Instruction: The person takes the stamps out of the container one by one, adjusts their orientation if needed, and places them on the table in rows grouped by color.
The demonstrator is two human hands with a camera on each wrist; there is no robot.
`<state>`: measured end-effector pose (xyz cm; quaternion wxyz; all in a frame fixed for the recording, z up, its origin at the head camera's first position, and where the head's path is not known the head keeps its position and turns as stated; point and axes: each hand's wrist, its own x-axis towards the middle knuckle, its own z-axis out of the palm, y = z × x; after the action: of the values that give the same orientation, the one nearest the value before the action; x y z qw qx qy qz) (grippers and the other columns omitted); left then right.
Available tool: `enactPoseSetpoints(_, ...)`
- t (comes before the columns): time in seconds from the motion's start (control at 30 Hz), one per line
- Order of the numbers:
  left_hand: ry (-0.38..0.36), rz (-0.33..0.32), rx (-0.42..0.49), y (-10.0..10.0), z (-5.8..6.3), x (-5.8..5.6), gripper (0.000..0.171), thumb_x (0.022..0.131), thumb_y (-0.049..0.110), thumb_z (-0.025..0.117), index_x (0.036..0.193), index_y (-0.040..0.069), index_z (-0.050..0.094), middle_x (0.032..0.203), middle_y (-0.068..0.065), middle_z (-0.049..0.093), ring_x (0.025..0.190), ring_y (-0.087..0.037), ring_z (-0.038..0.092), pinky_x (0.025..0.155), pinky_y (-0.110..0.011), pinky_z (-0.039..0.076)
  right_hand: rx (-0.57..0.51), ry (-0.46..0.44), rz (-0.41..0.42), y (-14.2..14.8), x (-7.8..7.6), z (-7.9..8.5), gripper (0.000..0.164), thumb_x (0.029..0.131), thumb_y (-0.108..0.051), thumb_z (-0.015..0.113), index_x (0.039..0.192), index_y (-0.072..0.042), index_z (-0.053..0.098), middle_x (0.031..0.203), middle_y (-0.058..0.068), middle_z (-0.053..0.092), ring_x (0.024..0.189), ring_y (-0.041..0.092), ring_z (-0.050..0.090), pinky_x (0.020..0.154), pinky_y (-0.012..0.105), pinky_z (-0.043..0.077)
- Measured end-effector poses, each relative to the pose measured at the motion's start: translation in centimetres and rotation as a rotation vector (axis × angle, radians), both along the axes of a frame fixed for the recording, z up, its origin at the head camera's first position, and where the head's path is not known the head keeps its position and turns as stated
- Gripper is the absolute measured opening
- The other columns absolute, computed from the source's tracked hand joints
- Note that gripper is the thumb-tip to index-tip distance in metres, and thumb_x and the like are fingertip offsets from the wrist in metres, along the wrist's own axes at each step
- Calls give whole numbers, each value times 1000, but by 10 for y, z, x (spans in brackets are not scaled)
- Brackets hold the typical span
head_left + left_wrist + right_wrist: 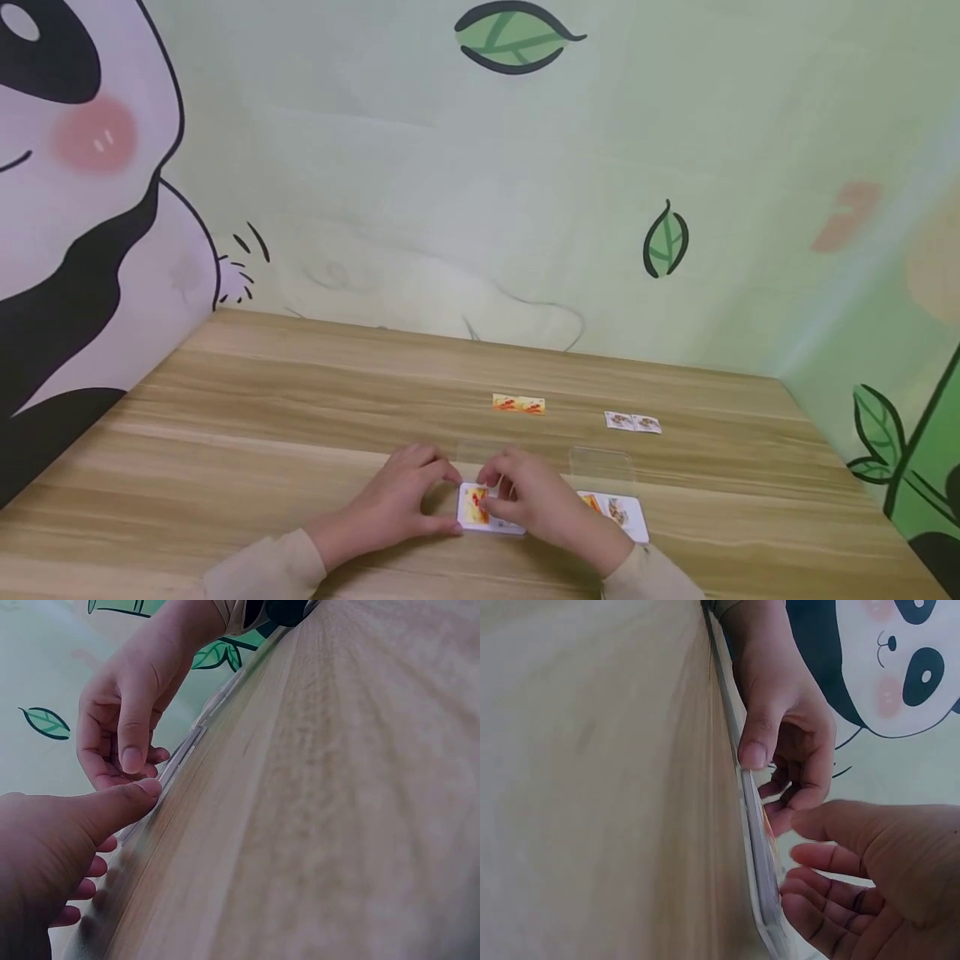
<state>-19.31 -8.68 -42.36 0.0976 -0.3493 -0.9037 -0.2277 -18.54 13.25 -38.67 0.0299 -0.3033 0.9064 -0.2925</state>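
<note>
A flat white picture card lies in a shallow case in front of me, an orange-and-yellow picture on its left half. My left hand holds the case's left end, thumb at the near corner and fingers at the far one. Over the card is my right hand, its thumb and fingers loosely bent around the picture, with no object visible between them. In the right wrist view the case shows edge-on as a thin pale stack, with the left thumb at its end. The right hand covers the card's right part.
A second white card with pictures lies to the right, partly behind the right forearm. Clear plastic lids stand out beyond both cards. Farther back are a pair of yellow picture cards and a pair of white ones on the wooden table.
</note>
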Motion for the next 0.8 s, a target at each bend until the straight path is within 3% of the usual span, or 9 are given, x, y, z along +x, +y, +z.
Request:
enactPoseSetpoints(0.47, 4, -2, 13, 0, 2, 0, 44, 71, 46, 80, 103, 20, 66, 101, 6, 57, 104, -13, 52, 101, -42, 41, 17, 66, -31, -5, 4, -8, 19, 78, -15, 77, 92, -8, 66, 84, -1, 51, 71, 6, 47, 62, 15, 40)
enactPoseSetpoints(0.8, -42, 0, 21, -1, 1, 1, 43, 72, 46, 79, 104, 21, 65, 104, 6, 57, 108, -15, 51, 101, -44, 40, 6, 33, -44, -6, 4, -9, 20, 79, -13, 77, 92, -9, 62, 84, -1, 49, 71, 6, 45, 61, 16, 40)
